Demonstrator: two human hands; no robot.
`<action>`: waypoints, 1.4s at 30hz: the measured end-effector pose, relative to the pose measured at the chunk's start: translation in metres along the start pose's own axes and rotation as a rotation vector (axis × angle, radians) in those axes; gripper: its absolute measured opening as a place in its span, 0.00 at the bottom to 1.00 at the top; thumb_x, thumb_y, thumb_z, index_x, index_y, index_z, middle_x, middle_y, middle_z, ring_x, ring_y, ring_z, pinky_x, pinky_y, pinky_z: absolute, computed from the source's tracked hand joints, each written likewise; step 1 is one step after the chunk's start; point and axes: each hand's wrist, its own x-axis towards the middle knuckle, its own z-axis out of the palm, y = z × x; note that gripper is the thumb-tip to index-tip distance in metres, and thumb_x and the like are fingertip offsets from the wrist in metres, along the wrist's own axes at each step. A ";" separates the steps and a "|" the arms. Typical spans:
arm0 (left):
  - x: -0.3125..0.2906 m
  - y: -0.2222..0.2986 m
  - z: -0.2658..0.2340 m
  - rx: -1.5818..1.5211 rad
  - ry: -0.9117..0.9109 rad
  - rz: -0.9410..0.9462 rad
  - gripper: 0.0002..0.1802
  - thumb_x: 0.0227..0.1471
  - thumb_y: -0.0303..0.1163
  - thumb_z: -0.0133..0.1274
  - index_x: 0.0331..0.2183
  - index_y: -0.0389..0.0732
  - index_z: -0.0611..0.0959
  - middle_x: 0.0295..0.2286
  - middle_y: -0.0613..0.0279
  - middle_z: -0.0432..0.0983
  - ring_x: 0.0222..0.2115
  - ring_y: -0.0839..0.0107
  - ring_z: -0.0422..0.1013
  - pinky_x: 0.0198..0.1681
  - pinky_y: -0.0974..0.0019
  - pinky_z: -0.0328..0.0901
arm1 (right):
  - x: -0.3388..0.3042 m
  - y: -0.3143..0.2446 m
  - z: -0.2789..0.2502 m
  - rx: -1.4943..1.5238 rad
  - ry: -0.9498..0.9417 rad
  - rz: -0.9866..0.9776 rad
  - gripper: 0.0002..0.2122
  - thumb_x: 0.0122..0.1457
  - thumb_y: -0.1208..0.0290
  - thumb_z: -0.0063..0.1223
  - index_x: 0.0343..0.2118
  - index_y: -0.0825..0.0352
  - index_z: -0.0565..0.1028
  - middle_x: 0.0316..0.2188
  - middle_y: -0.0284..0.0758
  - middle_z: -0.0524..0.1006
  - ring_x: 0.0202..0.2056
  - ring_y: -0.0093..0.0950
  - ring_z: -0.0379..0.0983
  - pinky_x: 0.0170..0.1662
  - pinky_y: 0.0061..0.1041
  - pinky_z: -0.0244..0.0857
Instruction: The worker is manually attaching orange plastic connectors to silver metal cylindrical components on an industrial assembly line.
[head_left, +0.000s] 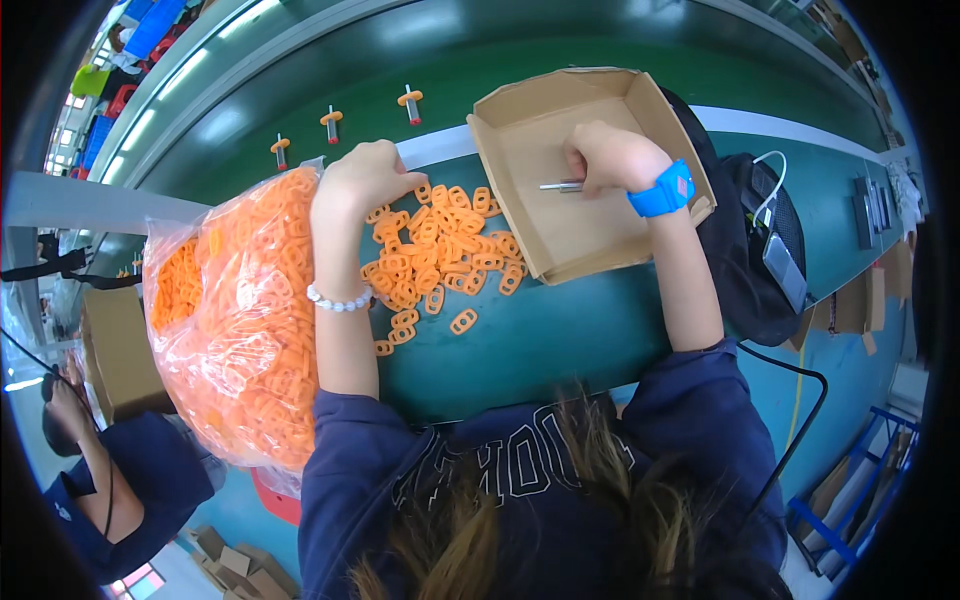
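Note:
My right hand (620, 160) is inside a shallow cardboard box (560, 268), its fingers closed around thin metal pins (562, 187) whose ends stick out to the left. Over the far left edge of a heap of orange plastic pieces (440, 245), my left hand (362, 182) is curled, thumb toward the heap. An orange piece shows just below that thumb; what the fingers hold, if anything, is hidden. Each loose piece is a flat oval with holes. Beyond the left hand, three upright pins (332, 124) with orange pieces on them stand in a row on the green surface.
A large clear bag (240, 330) full of orange pieces stands left of my left forearm. Right of the box lie a black bag (755, 240) and a power bank (784, 268) with a white cable. Another person (130, 480) sits at the lower left, near a cardboard carton (120, 350).

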 end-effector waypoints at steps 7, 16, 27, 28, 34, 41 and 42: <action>-0.005 0.009 0.009 0.058 0.095 0.156 0.18 0.41 0.43 0.62 0.23 0.35 0.81 0.23 0.56 0.78 0.25 0.68 0.75 0.29 0.66 0.68 | -0.017 -0.010 -0.019 0.061 0.178 -0.082 0.09 0.41 0.73 0.60 0.26 0.68 0.74 0.25 0.39 0.75 0.29 0.35 0.73 0.31 0.30 0.67; -0.028 0.025 -0.027 -1.110 0.248 0.540 0.06 0.49 0.26 0.58 0.33 0.36 0.80 0.28 0.61 0.79 0.28 0.81 0.73 0.32 0.79 0.67 | -0.049 -0.048 -0.063 0.397 0.634 -0.472 0.08 0.52 0.80 0.55 0.36 0.73 0.74 0.28 0.35 0.75 0.31 0.22 0.71 0.38 0.20 0.68; -0.032 0.055 -0.014 -1.059 0.449 0.838 0.07 0.50 0.22 0.55 0.34 0.34 0.78 0.34 0.65 0.76 0.34 0.80 0.70 0.39 0.75 0.67 | -0.049 -0.073 -0.058 0.770 0.902 -0.695 0.12 0.50 0.85 0.58 0.39 0.74 0.76 0.34 0.34 0.76 0.37 0.21 0.74 0.44 0.21 0.68; -0.035 0.057 -0.015 -1.133 0.433 0.829 0.07 0.50 0.22 0.55 0.35 0.33 0.78 0.34 0.63 0.76 0.34 0.79 0.71 0.40 0.75 0.68 | -0.049 -0.074 -0.057 0.768 0.904 -0.695 0.12 0.50 0.85 0.58 0.39 0.74 0.76 0.34 0.34 0.76 0.37 0.21 0.74 0.44 0.21 0.68; -0.037 0.058 -0.016 -1.322 0.367 0.633 0.13 0.51 0.22 0.55 0.41 0.30 0.77 0.35 0.56 0.79 0.36 0.74 0.75 0.42 0.73 0.70 | -0.041 -0.078 -0.053 0.726 1.029 -0.637 0.07 0.48 0.81 0.59 0.32 0.72 0.77 0.27 0.33 0.79 0.29 0.20 0.77 0.34 0.17 0.71; -0.035 0.063 -0.009 -1.424 0.314 0.641 0.20 0.51 0.24 0.56 0.46 0.29 0.74 0.37 0.51 0.79 0.36 0.72 0.76 0.44 0.71 0.70 | -0.044 -0.082 -0.052 0.640 1.015 -0.610 0.07 0.49 0.79 0.62 0.31 0.72 0.77 0.26 0.33 0.79 0.30 0.20 0.77 0.36 0.18 0.70; -0.035 0.063 -0.008 -1.424 0.316 0.639 0.20 0.51 0.24 0.56 0.46 0.29 0.74 0.37 0.51 0.79 0.36 0.72 0.76 0.44 0.71 0.70 | -0.046 -0.082 -0.052 0.613 0.972 -0.582 0.08 0.49 0.81 0.62 0.33 0.73 0.76 0.29 0.33 0.79 0.33 0.20 0.77 0.40 0.18 0.70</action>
